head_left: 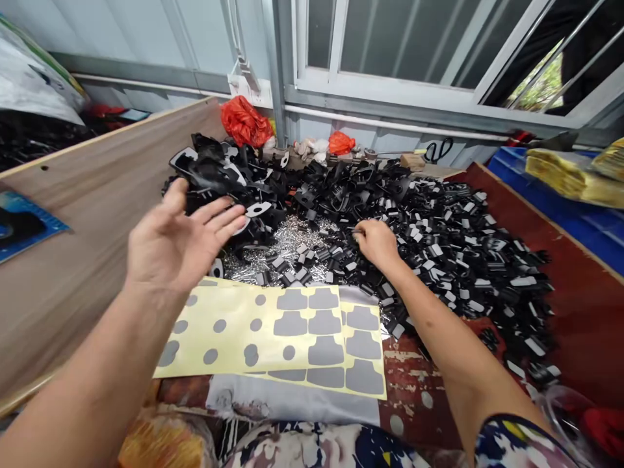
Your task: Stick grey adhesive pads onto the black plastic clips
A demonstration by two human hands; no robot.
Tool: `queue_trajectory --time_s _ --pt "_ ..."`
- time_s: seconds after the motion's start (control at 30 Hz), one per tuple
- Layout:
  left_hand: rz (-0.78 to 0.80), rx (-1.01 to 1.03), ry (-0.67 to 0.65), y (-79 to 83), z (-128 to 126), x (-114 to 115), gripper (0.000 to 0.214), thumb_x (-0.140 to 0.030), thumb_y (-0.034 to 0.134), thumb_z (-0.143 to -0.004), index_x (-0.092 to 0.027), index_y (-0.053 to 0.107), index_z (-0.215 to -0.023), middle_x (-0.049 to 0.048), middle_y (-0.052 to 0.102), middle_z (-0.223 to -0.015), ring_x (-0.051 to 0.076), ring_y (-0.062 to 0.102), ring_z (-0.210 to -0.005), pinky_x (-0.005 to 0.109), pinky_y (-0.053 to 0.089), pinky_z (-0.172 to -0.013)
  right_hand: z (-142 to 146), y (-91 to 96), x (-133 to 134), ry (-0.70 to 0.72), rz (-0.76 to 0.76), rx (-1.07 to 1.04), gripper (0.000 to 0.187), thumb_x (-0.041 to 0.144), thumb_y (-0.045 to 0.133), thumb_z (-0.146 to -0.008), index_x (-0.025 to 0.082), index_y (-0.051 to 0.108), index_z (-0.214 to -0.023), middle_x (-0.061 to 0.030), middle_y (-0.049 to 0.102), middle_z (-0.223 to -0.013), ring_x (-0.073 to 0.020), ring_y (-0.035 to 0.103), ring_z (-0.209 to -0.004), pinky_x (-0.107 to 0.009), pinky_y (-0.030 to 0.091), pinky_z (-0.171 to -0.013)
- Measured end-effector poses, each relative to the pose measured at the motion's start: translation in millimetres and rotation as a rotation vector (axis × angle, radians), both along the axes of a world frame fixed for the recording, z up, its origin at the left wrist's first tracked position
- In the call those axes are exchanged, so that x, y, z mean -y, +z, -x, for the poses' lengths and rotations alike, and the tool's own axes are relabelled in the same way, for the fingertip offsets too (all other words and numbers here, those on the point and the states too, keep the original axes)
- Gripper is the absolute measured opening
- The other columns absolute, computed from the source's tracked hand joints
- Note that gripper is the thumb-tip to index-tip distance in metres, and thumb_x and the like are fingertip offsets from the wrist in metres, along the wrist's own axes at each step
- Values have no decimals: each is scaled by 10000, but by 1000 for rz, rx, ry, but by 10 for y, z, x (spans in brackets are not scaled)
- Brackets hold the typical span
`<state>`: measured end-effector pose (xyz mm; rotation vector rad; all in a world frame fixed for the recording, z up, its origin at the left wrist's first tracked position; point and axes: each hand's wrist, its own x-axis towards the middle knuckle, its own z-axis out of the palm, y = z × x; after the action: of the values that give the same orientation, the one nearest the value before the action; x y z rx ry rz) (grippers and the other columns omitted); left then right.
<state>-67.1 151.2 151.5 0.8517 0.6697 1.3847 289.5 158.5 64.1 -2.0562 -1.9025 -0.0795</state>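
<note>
My left hand is raised over the left side of the table, palm turned up and fingers spread, holding nothing. Just beyond its fingers, a heap of larger black plastic parts rises, some with grey pads; one black part near the fingertips is blurred. My right hand is closed at the inner edge of a pile of small black clips with grey pads. What its fingertips pinch is too small to name. Between the hands lies a heap of small shiny metal pins. Yellow sticker sheets with grey pads lie in front.
A wooden board borders the left side, and a red-brown board the right. Red plastic bags and black-handled scissors lie along the back wall. A blue crate stands at the right.
</note>
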Motion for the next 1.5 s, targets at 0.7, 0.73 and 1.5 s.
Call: queue_trajectory --time_s 0.7,0.73,1.5 --pt "440 -148 -27 -1251 -486 811 603 -146 766 -819 -314 542 -1353 -39 598 -846 119 596 -649 193 489 -523 1296 -657 1656 443 -127 -664 354 149 525 -1002 282 741 -1249 -93 737 -1292 -264 660 -1213 -495 543 -1045" --pt "457 -168 -15 -1299 -403 797 550 -141 763 -814 -301 553 -1296 -41 589 -837 120 598 -641 190 487 -505 1299 -741 1674 405 -106 -699 358 138 520 -991 260 737 -1248 -109 726 -1303 -262 664 -1213 -481 555 -1033" --pt "484 100 -403 -1202 -402 1139 438 -479 787 -875 -291 653 -1248 61 632 -1099 195 636 -829 306 581 -624 1264 -589 1516 263 -61 -1180 170 227 725 -865 260 685 -1027 -11 698 -917 -192 675 -896 -352 556 -885"
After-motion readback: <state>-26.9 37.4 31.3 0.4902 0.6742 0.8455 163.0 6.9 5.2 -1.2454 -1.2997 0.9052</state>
